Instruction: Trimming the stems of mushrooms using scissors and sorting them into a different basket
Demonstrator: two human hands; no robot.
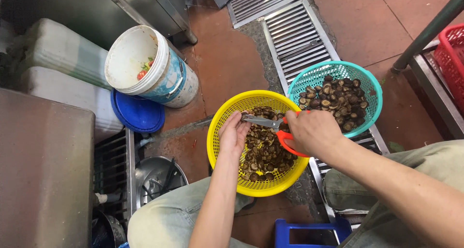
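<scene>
Over the yellow basket (pixel 218 146) we go, and both hands are busy above its heap of dark mushrooms (pixel 265 153). The left hand (pixel 233 133) hangs over the basket's left half, its grip pinched shut at the fingertips right where the blade tips meet; whatever small piece it pinches there is too small to make out. The right hand (pixel 311 132) sits over the basket's right rim, its grip wrapped tight around the orange handles of the scissors (pixel 270 124), whose grey blades lie nearly closed and point left across the basket toward the left fingers.

Just beyond the yellow basket to the upper right, touching or nearly touching its rim, a teal basket (pixel 367 91) holds more mushrooms, these ones rounder and whole-looking. It rests on a metal floor grate (pixel 295 35) that runs away from the yellow basket toward the top. Well to the upper left of the yellow basket stands a white bucket (pixel 169 76) with scraps in the bottom, leaning on a blue lid (pixel 137 115). Below the yellow basket, between the person's knees, the edge of a blue stool (pixel 309 233) peeks out. Far right of it, a red crate (pixel 452 54).
</scene>
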